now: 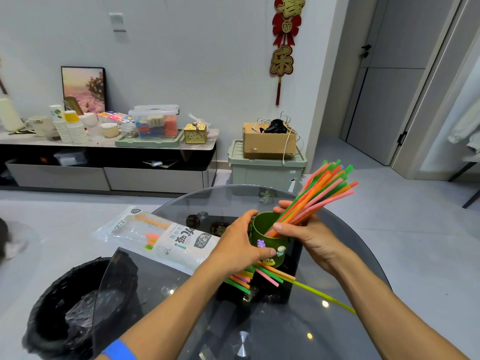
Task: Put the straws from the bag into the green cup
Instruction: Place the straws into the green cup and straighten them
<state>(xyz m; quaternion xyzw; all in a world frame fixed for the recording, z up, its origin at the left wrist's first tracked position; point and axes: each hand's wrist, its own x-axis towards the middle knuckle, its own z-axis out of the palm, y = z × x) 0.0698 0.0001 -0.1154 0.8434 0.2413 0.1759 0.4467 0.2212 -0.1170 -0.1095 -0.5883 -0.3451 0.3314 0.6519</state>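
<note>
Green cup (267, 237), steadied on the glass table (337, 333) in the left hand's (239, 245) grasp; bundled straws (322, 193) gripped by the right hand (306, 232), slanting up and rightward, lower ends inside the rim; bag (161, 237) lying leftward.

Both forearms are bare from the lower edge of the picture up to the hands, with no sleeves in sight. The left hand (240, 245) and the right hand (307, 233) carry no rings, watch or gloves. A bright blue band (120, 350) wraps the left arm at the near edge of the view, smooth and unmarked.
</note>
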